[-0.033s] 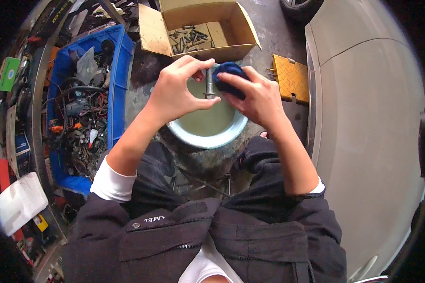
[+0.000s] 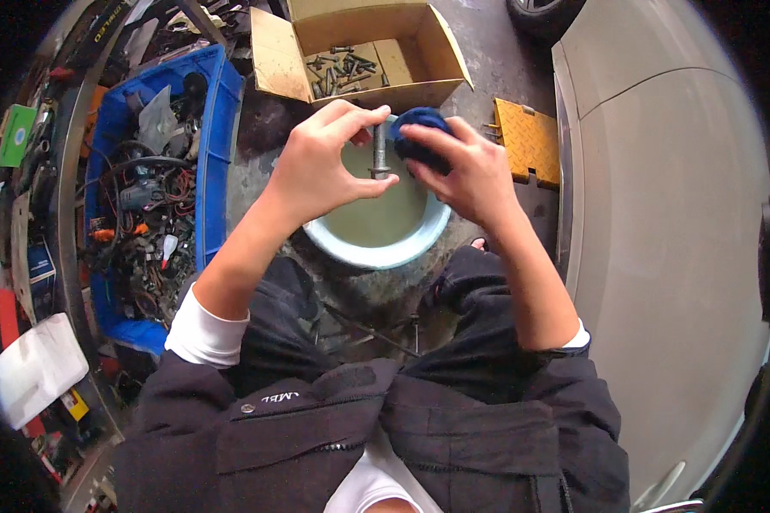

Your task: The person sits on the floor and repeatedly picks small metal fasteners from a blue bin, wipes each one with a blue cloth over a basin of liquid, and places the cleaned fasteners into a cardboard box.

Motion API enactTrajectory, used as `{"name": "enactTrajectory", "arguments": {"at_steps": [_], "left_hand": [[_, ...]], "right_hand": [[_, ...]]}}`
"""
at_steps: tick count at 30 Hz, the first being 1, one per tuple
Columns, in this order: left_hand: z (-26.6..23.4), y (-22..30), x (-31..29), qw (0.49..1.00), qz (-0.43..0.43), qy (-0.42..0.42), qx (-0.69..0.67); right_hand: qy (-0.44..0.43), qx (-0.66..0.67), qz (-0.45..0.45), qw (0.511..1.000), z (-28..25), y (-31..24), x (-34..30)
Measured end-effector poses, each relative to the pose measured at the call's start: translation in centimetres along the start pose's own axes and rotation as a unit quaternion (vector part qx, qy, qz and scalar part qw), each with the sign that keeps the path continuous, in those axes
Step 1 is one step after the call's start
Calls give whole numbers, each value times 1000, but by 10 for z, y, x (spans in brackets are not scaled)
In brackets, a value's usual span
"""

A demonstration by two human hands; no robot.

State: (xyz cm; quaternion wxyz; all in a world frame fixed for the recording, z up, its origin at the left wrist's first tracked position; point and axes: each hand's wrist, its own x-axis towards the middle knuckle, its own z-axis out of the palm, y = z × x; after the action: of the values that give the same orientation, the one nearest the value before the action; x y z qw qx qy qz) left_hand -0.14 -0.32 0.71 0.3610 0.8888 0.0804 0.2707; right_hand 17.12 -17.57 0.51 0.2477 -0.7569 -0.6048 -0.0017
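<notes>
Between the thumb and fingertips of my left hand (image 2: pixel 314 158) a metal flanged bolt (image 2: pixel 380 154) is held upright, its flanged head at the lower end by the thumb. My right hand (image 2: pixel 475 167) grips a bunched dark blue cloth (image 2: pixel 421 141) just to the right of the bolt, with a small gap between them. Both hands are over a pale blue basin (image 2: pixel 376 256) that holds murky greenish liquid. Beyond the basin stands an open cardboard box (image 2: pixel 411 92) with several dark bolts (image 2: pixel 346 70) lying in it.
To the left is a blue crate (image 2: pixel 218 162) full of cables, tools and small parts, beside a cluttered shelf. A yellow metal plate (image 2: pixel 526 141) lies right of the basin. A light-coloured car panel (image 2: pixel 667 214) fills the right side, with a tyre (image 2: pixel 546 15) at the top.
My right hand and the blue cloth have shifted slightly right, away from the bolt. My left hand keeps the bolt in the same place.
</notes>
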Motion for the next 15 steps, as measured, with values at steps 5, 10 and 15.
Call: {"name": "enactTrajectory", "arguments": {"at_steps": [5, 10, 15], "left_hand": [[0, -2, -4, 1000, -14, -4, 11], [-6, -9, -3, 999, -19, -18, 28], [5, -2, -5, 999, -9, -25, -27]], "right_hand": [[59, 144, -9, 988, -11, -15, 9], [-82, 106, -59, 989, -26, -25, 9], [52, 94, -18, 994, -9, -15, 5]]}}
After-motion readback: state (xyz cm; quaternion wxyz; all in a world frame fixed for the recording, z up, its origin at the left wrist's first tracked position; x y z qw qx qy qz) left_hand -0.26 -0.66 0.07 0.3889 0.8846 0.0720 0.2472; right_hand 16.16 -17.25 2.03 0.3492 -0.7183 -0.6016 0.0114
